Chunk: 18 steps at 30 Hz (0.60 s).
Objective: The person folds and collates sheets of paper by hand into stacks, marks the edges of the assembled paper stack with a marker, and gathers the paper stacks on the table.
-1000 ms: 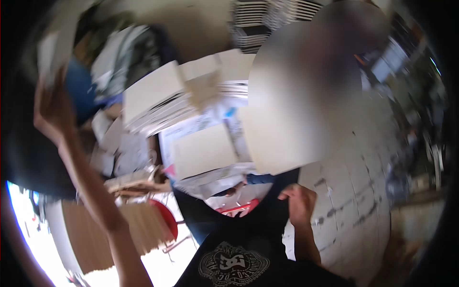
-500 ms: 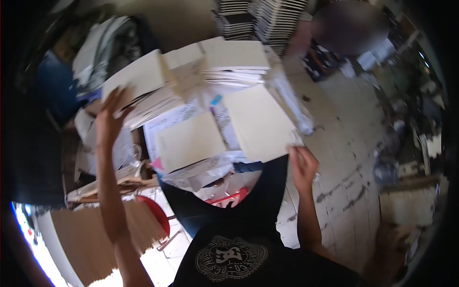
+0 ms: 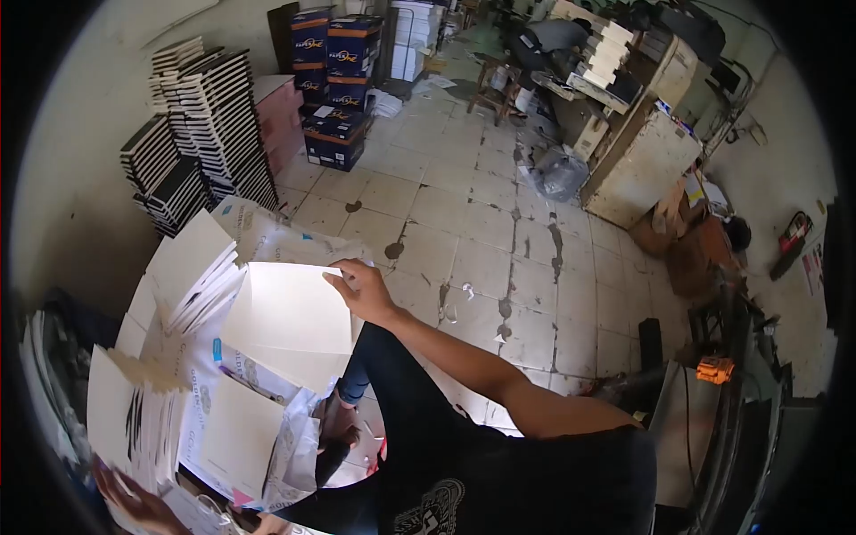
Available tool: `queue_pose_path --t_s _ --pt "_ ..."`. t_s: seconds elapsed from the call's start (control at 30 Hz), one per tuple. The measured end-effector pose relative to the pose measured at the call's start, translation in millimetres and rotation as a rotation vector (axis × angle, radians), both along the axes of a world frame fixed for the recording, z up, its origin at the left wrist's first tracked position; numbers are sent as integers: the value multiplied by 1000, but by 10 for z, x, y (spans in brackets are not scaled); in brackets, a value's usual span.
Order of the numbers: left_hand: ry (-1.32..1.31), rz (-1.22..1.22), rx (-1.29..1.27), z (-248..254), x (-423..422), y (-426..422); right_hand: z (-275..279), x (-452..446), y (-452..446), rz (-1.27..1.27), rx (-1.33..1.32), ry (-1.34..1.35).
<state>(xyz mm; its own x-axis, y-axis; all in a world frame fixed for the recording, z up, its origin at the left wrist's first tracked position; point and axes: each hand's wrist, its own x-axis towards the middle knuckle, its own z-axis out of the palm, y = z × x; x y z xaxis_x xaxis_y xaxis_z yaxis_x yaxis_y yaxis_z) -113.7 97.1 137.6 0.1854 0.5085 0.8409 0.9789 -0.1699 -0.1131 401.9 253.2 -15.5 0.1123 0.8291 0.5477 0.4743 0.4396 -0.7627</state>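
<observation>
My right hand point(image 3: 364, 292) pinches the far right corner of a cream sheet of card stock point(image 3: 299, 312). The sheet lies on the paper-covered work surface in front of me; whether it is single or folded I cannot tell. At the lower left my left hand point(image 3: 134, 499) has its fingers stretched out beside the near end of a thick stack of booklets point(image 3: 116, 410). Between the two hands rests another cream booklet point(image 3: 239, 432), flat on printed wrapping paper point(image 3: 192, 419). A second booklet stack point(image 3: 192, 263) stands farther back. A small blue item point(image 3: 217, 350) lies beside the sheet.
Tall piles of black-covered books point(image 3: 218, 125) stand by the left wall, with blue paper boxes point(image 3: 334, 134) behind them. Tiled floor point(image 3: 464, 214) stretches ahead. A person point(image 3: 557, 40) bends near a machine at the back. An orange tool point(image 3: 714, 369) sits at right.
My view has swung right, bringing the floor, boxes and back of the room into sight. My right hand stays at the cream sheet's edge; my left hand stays by the left stack.
</observation>
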Motion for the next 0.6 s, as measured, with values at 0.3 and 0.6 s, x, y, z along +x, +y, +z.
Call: queue_pose_path --t_s 0.3,0.6 --pt "-506 -527 -514 229 2584 -437 1279 -527 -1220 666 -58 187" --pt "-810 -339 -523 -737 2856 -664 661 -704 -1740 694 -515 240"
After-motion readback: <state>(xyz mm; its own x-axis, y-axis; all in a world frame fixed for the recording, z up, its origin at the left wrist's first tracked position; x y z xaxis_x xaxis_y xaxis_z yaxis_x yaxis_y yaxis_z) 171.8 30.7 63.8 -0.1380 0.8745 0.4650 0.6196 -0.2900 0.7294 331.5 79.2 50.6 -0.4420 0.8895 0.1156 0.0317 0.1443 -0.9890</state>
